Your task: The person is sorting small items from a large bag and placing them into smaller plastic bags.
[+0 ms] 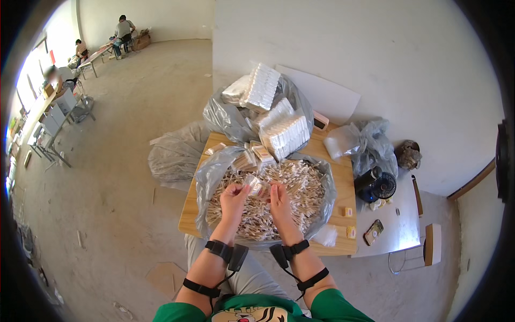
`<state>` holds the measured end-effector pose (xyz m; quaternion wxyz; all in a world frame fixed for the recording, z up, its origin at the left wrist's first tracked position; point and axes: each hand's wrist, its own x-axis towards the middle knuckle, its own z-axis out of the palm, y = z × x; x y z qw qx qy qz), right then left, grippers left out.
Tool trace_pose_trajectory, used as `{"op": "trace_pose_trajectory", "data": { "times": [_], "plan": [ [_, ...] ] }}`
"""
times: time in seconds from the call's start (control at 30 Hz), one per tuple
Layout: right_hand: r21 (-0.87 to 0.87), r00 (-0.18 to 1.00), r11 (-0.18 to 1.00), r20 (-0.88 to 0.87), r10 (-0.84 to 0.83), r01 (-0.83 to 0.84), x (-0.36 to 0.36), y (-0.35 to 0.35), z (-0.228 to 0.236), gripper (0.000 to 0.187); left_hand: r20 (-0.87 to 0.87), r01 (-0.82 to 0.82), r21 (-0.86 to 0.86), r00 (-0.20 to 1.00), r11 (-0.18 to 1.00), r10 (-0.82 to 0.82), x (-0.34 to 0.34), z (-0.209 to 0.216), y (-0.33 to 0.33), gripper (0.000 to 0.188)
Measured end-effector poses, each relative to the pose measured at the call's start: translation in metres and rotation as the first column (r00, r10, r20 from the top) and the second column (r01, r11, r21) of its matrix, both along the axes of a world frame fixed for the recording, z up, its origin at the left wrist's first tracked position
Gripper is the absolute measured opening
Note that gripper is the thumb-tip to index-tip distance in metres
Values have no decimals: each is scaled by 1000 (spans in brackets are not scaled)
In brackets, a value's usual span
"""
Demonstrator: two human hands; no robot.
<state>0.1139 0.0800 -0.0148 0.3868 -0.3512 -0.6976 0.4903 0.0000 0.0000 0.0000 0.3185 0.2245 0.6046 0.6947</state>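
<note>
Over cotton swabs heaped in a grey plastic bag, the left hand pinches a small clear packet, contents blurred; whether the right hand, at its edge, grips it I cannot tell

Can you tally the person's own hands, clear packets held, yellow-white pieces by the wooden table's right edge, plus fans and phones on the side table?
Left hand and right hand: 2
Packet: 1
Yellow-white pieces: 2
Fan: 1
Phone: 1
Total: 7
</note>
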Motion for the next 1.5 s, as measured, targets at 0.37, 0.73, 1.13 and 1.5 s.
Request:
{"op": "trace_pose_trajectory", "data": {
  "times": [0.37,0.73,1.13,1.5],
  "plan": [
    [267,989,960,96,-112,83,-14,-1,22,26,-181,-13,-162,983,987,-17,-9,-7,-3,24],
    [585,931,809,265,-252,52,0,44,17,25,-440,-315,-168,872,934,214,-37,-4,-14,29],
    [-637,887,678,-459,48,-366,-21,-12,22,18,-695,-269,8,691,963,199,-28,33,-24,19],
    [-447,986,890,-163,20,-92,69,-4,46,9,-420,-289,-39,873,956,247,-35,4,-40,25]
  ]
}}
